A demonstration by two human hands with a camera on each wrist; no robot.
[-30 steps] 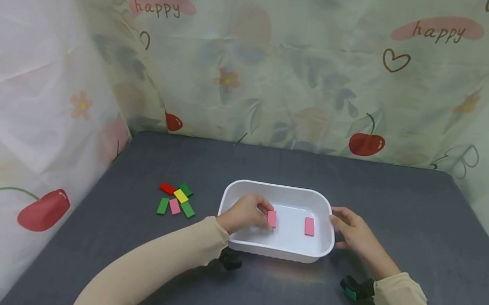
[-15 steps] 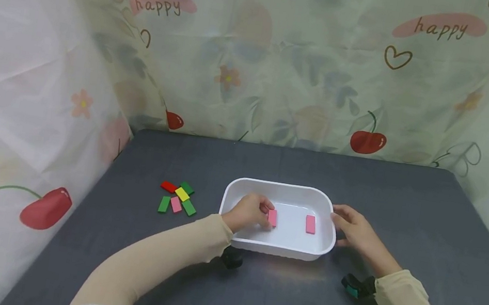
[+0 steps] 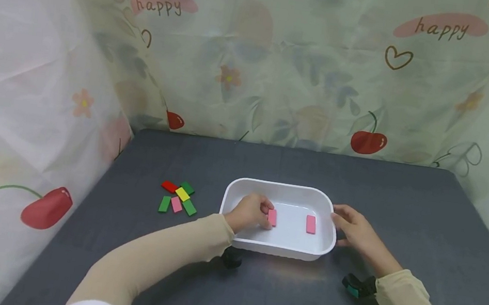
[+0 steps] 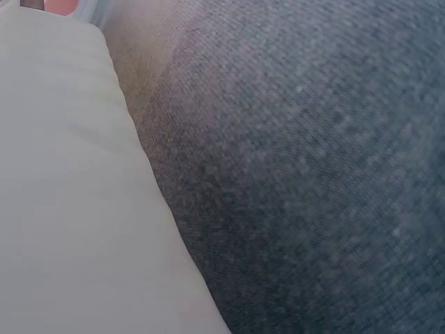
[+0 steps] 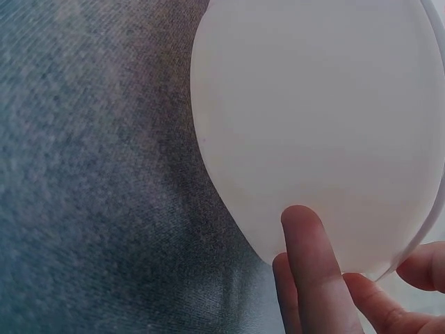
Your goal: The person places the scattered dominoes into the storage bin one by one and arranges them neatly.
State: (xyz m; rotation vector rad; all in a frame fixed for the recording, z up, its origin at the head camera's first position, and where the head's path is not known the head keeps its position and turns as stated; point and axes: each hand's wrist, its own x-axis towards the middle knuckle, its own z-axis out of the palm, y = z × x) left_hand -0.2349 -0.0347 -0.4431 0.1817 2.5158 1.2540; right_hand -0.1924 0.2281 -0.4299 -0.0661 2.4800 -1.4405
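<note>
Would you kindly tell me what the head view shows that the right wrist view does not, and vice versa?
Head view only: the left hand holding a pink block, a second pink block inside the white tray, coloured blocks left of it.
Right wrist only: the tray's end wall face-on.
Both: the right hand, white tray and dark tabletop.

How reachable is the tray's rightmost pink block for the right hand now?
Likely yes. The right hand is mostly outside the white tray, so it must clear the end wall, but nothing covers the rightmost pink block, and the left hand, holding another pink block, is farther left.
</note>
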